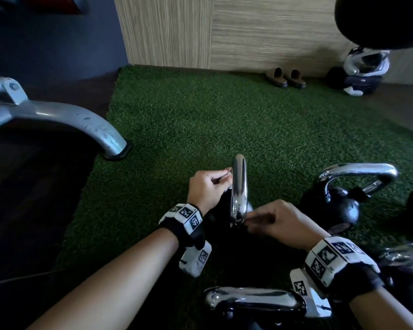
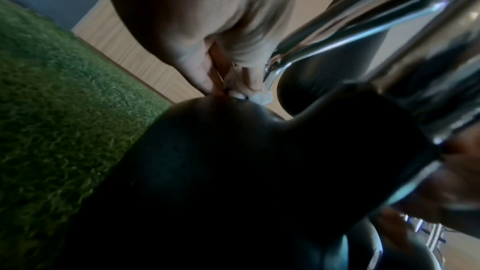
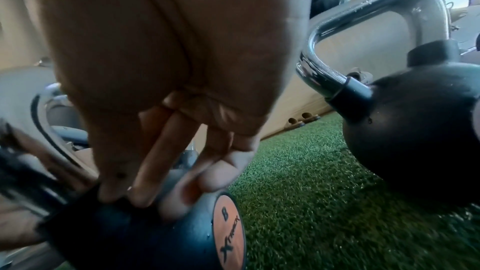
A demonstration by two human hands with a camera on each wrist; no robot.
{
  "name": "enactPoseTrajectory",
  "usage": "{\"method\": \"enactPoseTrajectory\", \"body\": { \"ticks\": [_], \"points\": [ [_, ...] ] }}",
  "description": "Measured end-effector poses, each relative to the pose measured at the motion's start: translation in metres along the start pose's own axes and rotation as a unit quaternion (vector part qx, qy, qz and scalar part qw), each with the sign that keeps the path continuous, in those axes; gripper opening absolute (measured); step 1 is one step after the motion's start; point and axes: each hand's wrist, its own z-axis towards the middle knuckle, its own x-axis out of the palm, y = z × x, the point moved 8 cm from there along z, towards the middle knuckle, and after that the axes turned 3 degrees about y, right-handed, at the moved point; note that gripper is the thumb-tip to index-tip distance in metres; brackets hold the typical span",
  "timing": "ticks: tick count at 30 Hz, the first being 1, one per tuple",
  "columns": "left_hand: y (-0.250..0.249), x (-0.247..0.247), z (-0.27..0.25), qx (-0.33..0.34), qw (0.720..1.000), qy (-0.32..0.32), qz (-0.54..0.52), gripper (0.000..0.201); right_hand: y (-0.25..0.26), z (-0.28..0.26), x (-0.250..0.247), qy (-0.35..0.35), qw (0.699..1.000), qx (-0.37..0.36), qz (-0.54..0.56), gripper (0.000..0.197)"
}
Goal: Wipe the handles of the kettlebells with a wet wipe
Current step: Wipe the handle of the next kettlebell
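Head camera looking steeply down over both forearms at green artificial turf [image 1: 200, 120], wrist cameras low, pressed close against a black chrome-handled kettlebell [image 3: 145, 239], all sharing turf.

3 kettlebells [image 1: 339, 206], 2 slippers [image 1: 285, 78], 1 helmet [image 1: 365, 60].

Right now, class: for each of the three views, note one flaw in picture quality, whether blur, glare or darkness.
Head view: glare streaks the chrome handle; edges bow. Left wrist view: blurred, and the kettlebell body is nearly black. Right wrist view: the right hand fills the frame out of focus; the far kettlebell is sharper.
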Motion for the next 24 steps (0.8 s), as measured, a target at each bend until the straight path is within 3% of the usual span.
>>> {"method": "enactPoseTrajectory", "body": {
  "ticks": [3,6,7,8,12,15,20,24],
  "points": [
    [0.003,0.0,-0.004,-0.002,0.999,0.041,-0.013,0.028,-0.012,0.016,-0.019,-0.119,0.992,0.026,0.026,0.022],
    [0.001,-0.002,-0.01,0.022,0.998,0.048,0.019,0.025,-0.028,0.039,0.002,-0.088,0.99,0.051,0.099,0.081],
    [-0.002,-0.004,-0.009,0.022,0.998,0.048,0.031,0.022,-0.031,0.047,0.009,-0.076,0.99,0.056,0.109,0.09],
    [-0.005,-0.005,-0.006,0.022,0.997,0.054,0.044,0.019,-0.034,0.051,0.014,-0.065,0.989,0.067,0.118,0.088],
    [-0.03,-0.011,0.004,0.046,0.997,0.053,0.024,0.012,-0.039,0.055,0.017,-0.061,0.982,0.081,0.159,0.048],
    [-0.033,-0.011,0.007,0.034,0.998,0.034,-0.029,0.013,-0.041,0.052,0.015,-0.077,0.979,0.082,0.171,0.044],
    [-0.017,-0.008,0.017,-0.043,0.995,0.066,-0.066,0.016,-0.04,0.05,0.013,-0.084,0.981,0.078,0.16,0.048],
    [-0.038,-0.019,0.015,-0.026,0.984,0.055,-0.167,0.024,-0.043,0.051,0.014,-0.08,0.981,0.078,0.156,0.052]
  ]
}}
